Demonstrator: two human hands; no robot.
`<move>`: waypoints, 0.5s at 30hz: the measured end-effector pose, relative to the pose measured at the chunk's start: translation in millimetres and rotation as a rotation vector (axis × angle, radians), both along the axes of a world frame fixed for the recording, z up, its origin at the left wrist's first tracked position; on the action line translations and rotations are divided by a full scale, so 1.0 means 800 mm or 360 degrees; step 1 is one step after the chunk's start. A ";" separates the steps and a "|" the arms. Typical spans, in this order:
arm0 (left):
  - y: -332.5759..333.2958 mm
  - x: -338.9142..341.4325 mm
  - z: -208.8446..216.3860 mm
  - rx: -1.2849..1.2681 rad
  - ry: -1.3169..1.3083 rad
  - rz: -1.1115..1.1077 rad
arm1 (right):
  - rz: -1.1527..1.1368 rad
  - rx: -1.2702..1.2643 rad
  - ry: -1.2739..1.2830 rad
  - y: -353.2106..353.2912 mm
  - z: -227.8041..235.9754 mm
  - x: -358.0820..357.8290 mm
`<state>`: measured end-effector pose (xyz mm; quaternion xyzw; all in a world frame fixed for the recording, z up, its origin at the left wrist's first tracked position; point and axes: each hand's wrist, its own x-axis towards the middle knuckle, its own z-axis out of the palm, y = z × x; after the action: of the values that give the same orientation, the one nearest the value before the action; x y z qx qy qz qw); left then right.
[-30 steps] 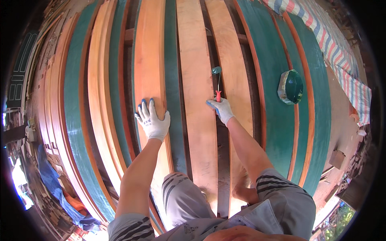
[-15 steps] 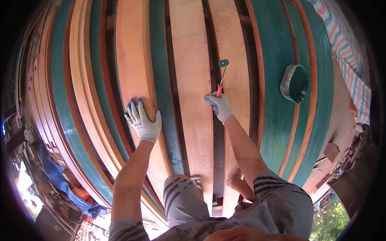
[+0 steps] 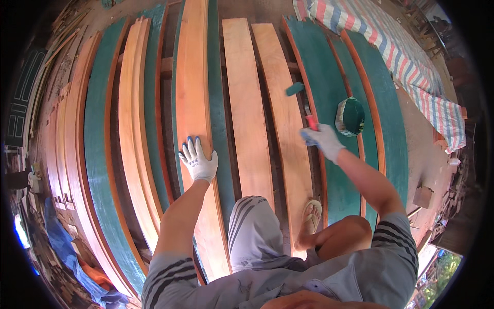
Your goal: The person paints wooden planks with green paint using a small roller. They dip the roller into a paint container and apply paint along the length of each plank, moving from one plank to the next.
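Observation:
My left hand (image 3: 197,160), in a white glove with blue fingertips, rests on a bare reddish wood plank (image 3: 191,87). Its fingers are spread flat and hold nothing. In a matching glove, my right hand (image 3: 326,141) is closed around the red handle of a small paint roller (image 3: 294,89), and the hand is slightly blurred. The roller's head is dark green and hangs over a gap between a bare board (image 3: 275,67) and a green-painted board (image 3: 321,62). Just beyond and right of that hand, a cut-open container (image 3: 339,119) with green paint inside stands on the green boards.
Long boards, some bare and some green, lie side by side with dark gaps between them, across a crossbeam (image 3: 167,64). A striped red, white and blue tarp (image 3: 381,41) covers the far right. Wood scraps (image 3: 423,196) and a blue sheet (image 3: 64,242) lie at the sides.
My right hand has moved right with the roller, close to the container. My left hand stays on its plank. The view has shifted, and the boards' far ends now show.

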<state>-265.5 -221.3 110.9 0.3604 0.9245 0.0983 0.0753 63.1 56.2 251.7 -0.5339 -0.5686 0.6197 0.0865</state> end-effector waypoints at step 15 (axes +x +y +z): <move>-0.050 -0.012 -0.011 0.0157 0.0334 -0.0080 | -0.0543 0.1124 -0.1162 0.014 -0.016 0.196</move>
<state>-275.5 -261.0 101.9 0.3951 0.9120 0.1034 -0.0372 220.0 67.1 238.7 -0.7381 -0.6407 0.1416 0.1570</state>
